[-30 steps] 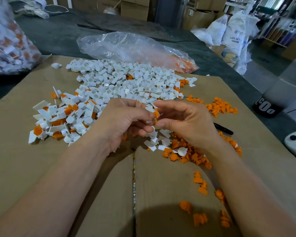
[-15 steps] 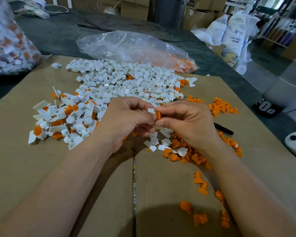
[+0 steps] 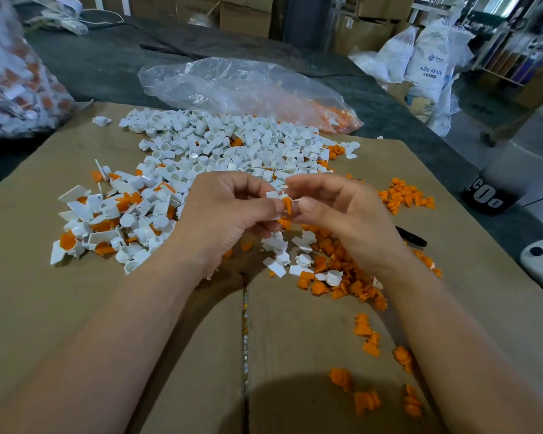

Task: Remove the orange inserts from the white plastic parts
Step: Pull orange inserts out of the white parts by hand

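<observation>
**Insert pinched between two hands, above the sorted heaps**

A dark desk [image 3: 107, 67] carries a flat cardboard sheet [image 3: 29, 308], which serves as the work surface and keeps the small pieces together. At the far left, a full bag [image 3: 13, 83] holds white and orange pieces mixed, probably stock not yet worked. Behind the sheet lies a clear bag [image 3: 232, 86], mostly slack, with orange inserts gathered in its right-hand end.

On the cardboard, the pieces lie sorted by state. A broad white pile [image 3: 232, 145] of mostly emptied parts sits at the back. A mixed cluster [image 3: 107, 220], many with orange showing, lies near the left hand, within easy reach for the next pick. Loose orange heaps [image 3: 336, 270] spread under and beyond the right hand, where a freed insert can simply be dropped. A black pen [image 3: 411, 238] lies just beside them.

Both hands hover above the middle of the sheet, fingertips almost touching. The left hand [image 3: 223, 220] has its grip curled closed, pinching a white part [image 3: 273, 194] to steady it. The right hand [image 3: 342, 214] closes thumb and forefinger on the orange insert [image 3: 287, 205], its other fingers loosely bent. The opposed pinches suit a pull apart. Whether the insert has fully left its seat cannot be told.
</observation>
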